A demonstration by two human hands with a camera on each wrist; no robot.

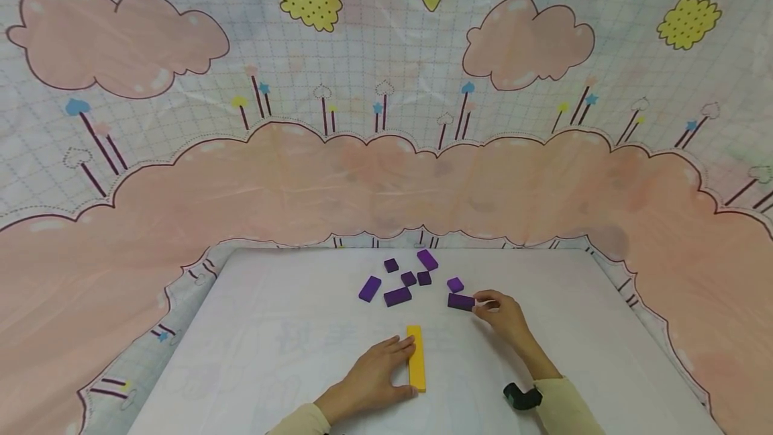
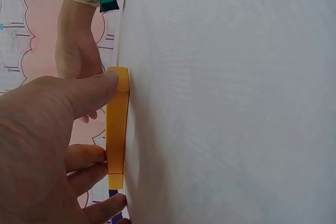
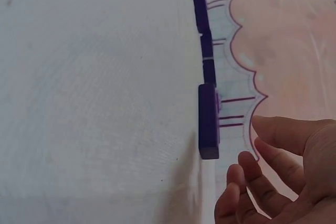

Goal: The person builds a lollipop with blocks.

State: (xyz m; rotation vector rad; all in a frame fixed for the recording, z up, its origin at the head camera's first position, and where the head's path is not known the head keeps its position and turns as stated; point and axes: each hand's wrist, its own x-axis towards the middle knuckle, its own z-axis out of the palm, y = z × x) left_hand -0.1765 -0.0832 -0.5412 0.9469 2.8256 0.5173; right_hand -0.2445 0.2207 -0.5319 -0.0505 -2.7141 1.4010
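Note:
A long yellow block (image 1: 417,361) lies on the white tabletop, its length running away from me. My left hand (image 1: 379,376) holds it, thumb at the near end and fingertips along its left side toward the far end. In the left wrist view, the thumb overlaps one end of the yellow block (image 2: 116,124). My right hand (image 1: 504,317) is beside the right end of a dark purple block (image 1: 461,302). The right wrist view shows that hand's fingers loosely bent, with a gap between them and the nearest purple block (image 3: 208,121) and nothing in the grasp.
Behind the yellow block, several purple pieces lie scattered: long blocks (image 1: 397,297) and small cubes (image 1: 408,278). A small purple cube (image 1: 455,284) sits just behind the block by my right hand. The white table (image 1: 272,354) ends at a cloud-patterned cloth (image 1: 386,186).

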